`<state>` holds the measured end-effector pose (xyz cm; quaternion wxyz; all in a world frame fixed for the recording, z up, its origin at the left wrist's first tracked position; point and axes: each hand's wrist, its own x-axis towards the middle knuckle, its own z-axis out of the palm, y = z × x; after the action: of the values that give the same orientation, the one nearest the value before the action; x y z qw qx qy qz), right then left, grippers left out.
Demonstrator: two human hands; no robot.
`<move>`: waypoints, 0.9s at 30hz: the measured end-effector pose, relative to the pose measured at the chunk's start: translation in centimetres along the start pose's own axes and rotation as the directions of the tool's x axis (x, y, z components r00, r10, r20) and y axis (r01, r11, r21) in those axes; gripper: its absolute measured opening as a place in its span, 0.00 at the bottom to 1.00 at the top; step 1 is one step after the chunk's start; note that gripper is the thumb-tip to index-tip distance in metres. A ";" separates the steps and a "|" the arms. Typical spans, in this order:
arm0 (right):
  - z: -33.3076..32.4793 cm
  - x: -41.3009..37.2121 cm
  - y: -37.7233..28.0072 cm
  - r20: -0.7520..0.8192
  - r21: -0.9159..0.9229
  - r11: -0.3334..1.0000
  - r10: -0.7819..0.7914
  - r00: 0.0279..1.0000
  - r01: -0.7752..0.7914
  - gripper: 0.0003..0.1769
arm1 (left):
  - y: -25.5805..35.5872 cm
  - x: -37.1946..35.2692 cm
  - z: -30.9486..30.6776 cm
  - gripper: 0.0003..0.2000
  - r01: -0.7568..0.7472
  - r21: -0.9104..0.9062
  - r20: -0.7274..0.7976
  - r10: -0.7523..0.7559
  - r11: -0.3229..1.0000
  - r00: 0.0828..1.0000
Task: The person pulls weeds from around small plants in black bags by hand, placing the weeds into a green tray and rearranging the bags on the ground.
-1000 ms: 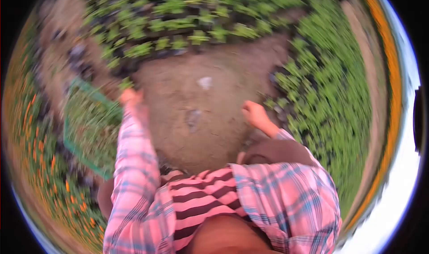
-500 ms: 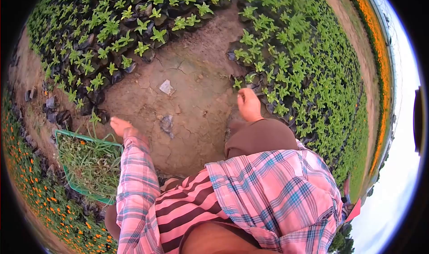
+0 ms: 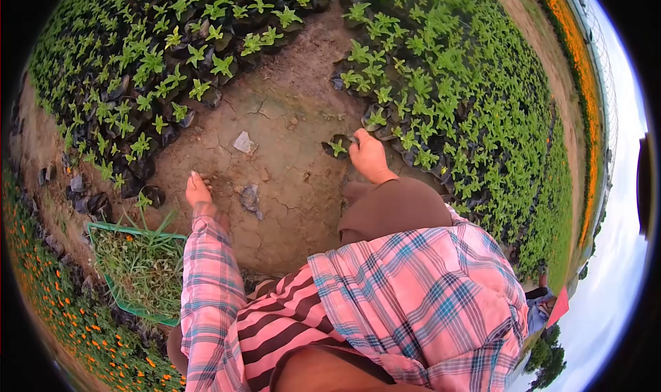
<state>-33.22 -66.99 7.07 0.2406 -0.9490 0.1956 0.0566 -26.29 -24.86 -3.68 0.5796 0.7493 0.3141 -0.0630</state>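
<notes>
right hand (image 3: 370, 156) curled, touching seedling bag (image 3: 337, 146) just to its left, grasp unclear | bag upright on soil at bed edge | left hand (image 3: 198, 191) flat, empty, well apart, beside green crate (image 3: 124, 228)

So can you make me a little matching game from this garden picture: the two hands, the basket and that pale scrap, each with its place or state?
Things:
1. left hand
2. right hand
3. green basket
4. pale scrap

Places or states:
A. full of grass
B. lying loose, nothing touching it
C. fingertips down on the bare dirt path
D. against a seedling bag at the bed's edge

Pairs: 1-C, 2-D, 3-A, 4-B.
</notes>
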 end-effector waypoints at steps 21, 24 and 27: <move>-3.5 5.9 -2.1 0.140 -0.230 0.891 -0.368 0.919 0.391 0.08 | 2.7 -3.0 1.0 0.27 0.173 0.717 -0.309 0.086 0.676 0.947; -3.9 8.1 -8.5 0.249 -0.153 0.806 -0.528 0.812 0.571 0.11 | 4.9 -4.1 0.6 0.34 0.179 0.697 -0.279 0.032 0.695 0.960; -2.2 9.8 -16.0 0.363 -0.015 0.728 -0.635 0.682 0.685 0.13 | 6.8 -4.1 0.4 0.41 0.237 0.746 -0.219 -0.108 0.622 0.970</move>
<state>-17.81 -58.55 14.00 0.2023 -0.9466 -0.2086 0.1398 -25.73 -27.73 3.74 0.1724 0.8927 0.3716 -0.1881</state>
